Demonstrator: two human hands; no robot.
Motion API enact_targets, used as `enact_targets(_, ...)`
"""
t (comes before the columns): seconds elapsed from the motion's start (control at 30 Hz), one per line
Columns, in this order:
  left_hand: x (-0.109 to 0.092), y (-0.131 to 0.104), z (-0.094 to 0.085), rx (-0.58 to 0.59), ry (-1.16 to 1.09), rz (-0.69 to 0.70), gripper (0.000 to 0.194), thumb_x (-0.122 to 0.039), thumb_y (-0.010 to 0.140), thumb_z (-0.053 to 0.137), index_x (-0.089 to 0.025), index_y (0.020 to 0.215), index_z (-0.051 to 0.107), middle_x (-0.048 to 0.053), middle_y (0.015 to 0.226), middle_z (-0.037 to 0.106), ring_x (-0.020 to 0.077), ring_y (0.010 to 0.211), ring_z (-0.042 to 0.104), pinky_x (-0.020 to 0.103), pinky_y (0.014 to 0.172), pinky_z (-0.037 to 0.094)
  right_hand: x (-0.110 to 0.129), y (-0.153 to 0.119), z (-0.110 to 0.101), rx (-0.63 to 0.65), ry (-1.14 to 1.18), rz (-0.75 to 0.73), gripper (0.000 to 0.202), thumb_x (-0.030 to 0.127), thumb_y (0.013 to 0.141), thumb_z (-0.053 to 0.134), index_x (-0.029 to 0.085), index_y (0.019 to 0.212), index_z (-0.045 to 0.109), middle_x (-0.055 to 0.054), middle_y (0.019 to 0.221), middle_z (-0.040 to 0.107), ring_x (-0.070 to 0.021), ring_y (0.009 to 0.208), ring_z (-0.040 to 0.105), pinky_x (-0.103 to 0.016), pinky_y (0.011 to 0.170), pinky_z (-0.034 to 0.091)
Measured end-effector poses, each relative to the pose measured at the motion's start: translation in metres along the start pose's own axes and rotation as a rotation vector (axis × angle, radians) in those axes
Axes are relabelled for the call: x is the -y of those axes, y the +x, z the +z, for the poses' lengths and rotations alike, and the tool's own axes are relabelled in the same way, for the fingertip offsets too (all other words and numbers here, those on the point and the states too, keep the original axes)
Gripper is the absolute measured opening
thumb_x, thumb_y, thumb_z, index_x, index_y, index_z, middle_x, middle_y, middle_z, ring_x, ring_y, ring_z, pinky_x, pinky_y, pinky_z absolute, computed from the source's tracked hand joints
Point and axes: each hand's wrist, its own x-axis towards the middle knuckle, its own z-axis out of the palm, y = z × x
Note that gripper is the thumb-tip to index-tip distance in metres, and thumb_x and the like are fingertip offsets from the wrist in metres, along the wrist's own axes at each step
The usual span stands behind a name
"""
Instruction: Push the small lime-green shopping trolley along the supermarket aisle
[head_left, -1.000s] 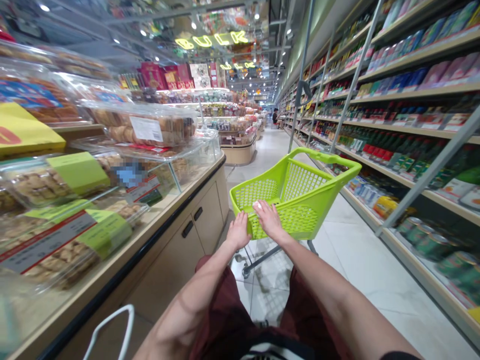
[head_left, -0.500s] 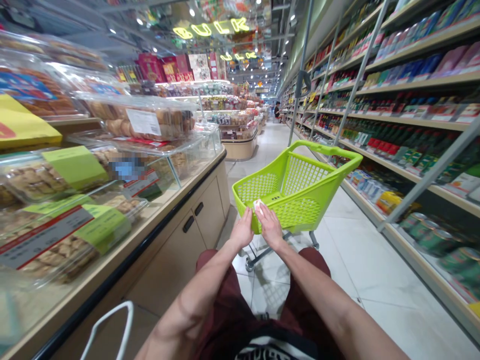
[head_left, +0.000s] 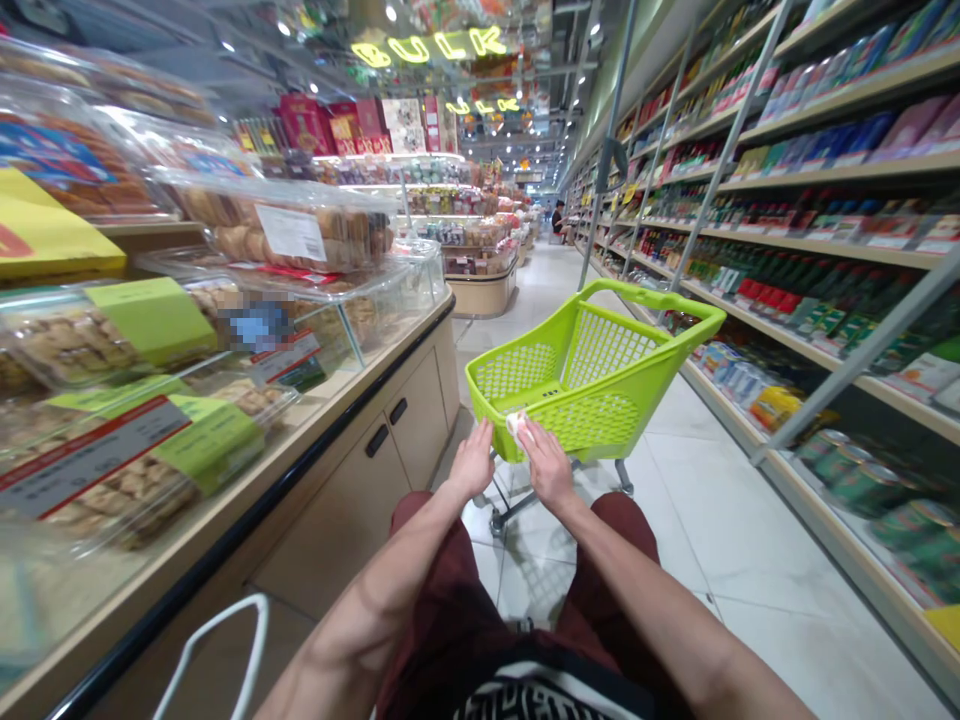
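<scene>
On my feed: lime-green shopping cart (head_left: 600, 422), upright, set slantwise, perforated basket walls, grey wheeled frame. I make out a small white tissue-like wad (head_left: 516, 422), crumpled, at its near rim.

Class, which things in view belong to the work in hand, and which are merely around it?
In use:
green cart
white tissue
right hand, holding the tissue
left hand, at the cart's edge

Around it:
packaged biscuits
BULK sign
shelved cans

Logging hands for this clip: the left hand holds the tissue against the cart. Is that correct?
No, that is the wrong hand: the head view shows the right hand holding the tissue against the cart.
</scene>
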Motion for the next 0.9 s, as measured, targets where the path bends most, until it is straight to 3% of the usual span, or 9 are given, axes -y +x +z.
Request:
enact_targets(0.07, 0.006, -0.005, 0.008, 0.046, 0.018, -0.069, 0.076, -0.010, 0.069, 0.044, -0.015, 0.139, 0.015, 0.008, 0.148, 0.011, 0.0202, 0.135, 0.014, 0.040, 0.107, 0.022, 0.003, 0.016, -0.004, 0.016, -0.033, -0.028, 0.048, 0.006, 0.082, 0.034, 0.017, 0.127, 0.045, -0.009, 0.137, 0.040, -0.0194, 0.130, 0.028, -0.043, 0.104, 0.026)
enact_targets(0.17, 0.012, -0.012, 0.016, 0.077, 0.056, -0.109, 0.075, -0.011, 0.070, 0.044, -0.015, 0.139, 0.015, 0.010, 0.149, 0.009, 0.0223, 0.135, 0.013, 0.043, 0.106, 0.021, 0.006, 0.025, 0.006, 0.143, -0.079, -0.147, 0.049, 0.006, 0.082, 0.036, 0.017, 0.130, 0.041, -0.008, 0.138, 0.037, -0.0202, 0.132, 0.024, -0.046, 0.104, 0.023)
enact_targets(0.27, 0.014, -0.015, 0.018, 0.059, 0.081, -0.107, 0.074, -0.013, 0.070, 0.044, -0.014, 0.138, 0.016, 0.010, 0.148, 0.009, 0.0224, 0.135, 0.012, 0.043, 0.107, 0.019, 0.005, 0.007, 0.026, 0.290, -0.103, -0.222, 0.047, 0.008, 0.082, 0.038, 0.017, 0.127, 0.044, -0.008, 0.137, 0.039, -0.0215, 0.129, 0.030, -0.045, 0.103, 0.026)
enact_targets(0.37, 0.015, -0.017, 0.018, 0.047, 0.093, -0.100, 0.073, -0.013, 0.070, 0.044, -0.013, 0.138, 0.016, 0.010, 0.148, 0.010, 0.0223, 0.135, 0.012, 0.043, 0.107, 0.019, 0.003, -0.018, 0.038, 0.375, -0.103, -0.191, 0.042, 0.010, 0.082, 0.039, 0.018, 0.122, 0.051, -0.009, 0.134, 0.044, -0.0220, 0.125, 0.037, -0.044, 0.100, 0.032)
enact_targets(0.47, 0.017, -0.017, 0.019, 0.040, 0.082, -0.108, 0.073, -0.012, 0.071, 0.044, -0.014, 0.138, 0.016, 0.010, 0.148, 0.011, 0.0220, 0.135, 0.012, 0.043, 0.107, 0.018, 0.004, -0.020, 0.032, 0.345, -0.052, -0.194, 0.042, 0.011, 0.084, 0.035, 0.018, 0.123, 0.050, -0.008, 0.132, 0.046, -0.0200, 0.126, 0.036, -0.041, 0.100, 0.032)
enact_targets(0.67, 0.016, -0.016, 0.021, 0.020, 0.079, -0.146, 0.072, -0.013, 0.071, 0.044, -0.013, 0.138, 0.017, 0.012, 0.148, 0.012, 0.0227, 0.135, 0.013, 0.044, 0.107, 0.018, 0.008, 0.033, 0.011, 0.151, -0.022, -0.165, 0.047, 0.010, 0.086, 0.033, 0.017, 0.131, 0.039, -0.007, 0.139, 0.036, -0.0191, 0.134, 0.019, -0.043, 0.107, 0.020)
enact_targets(0.77, 0.013, -0.015, 0.021, 0.025, 0.092, -0.131, 0.072, -0.013, 0.071, 0.043, -0.012, 0.138, 0.017, 0.011, 0.148, 0.012, 0.0224, 0.135, 0.012, 0.044, 0.107, 0.017, 0.005, 0.029, 0.022, 0.233, -0.049, -0.224, 0.046, 0.008, 0.085, 0.036, 0.016, 0.130, 0.042, -0.007, 0.138, 0.037, -0.0207, 0.131, 0.025, -0.045, 0.106, 0.023)
enact_targets(0.9, 0.011, -0.015, 0.024, 0.041, 0.109, -0.101, 0.072, -0.013, 0.070, 0.042, -0.012, 0.138, 0.017, 0.010, 0.148, 0.012, 0.0218, 0.135, 0.012, 0.044, 0.107, 0.016, 0.003, -0.008, 0.044, 0.378, -0.094, -0.223, 0.040, 0.009, 0.083, 0.040, 0.015, 0.122, 0.050, -0.010, 0.133, 0.044, -0.0240, 0.124, 0.038, -0.046, 0.100, 0.032)
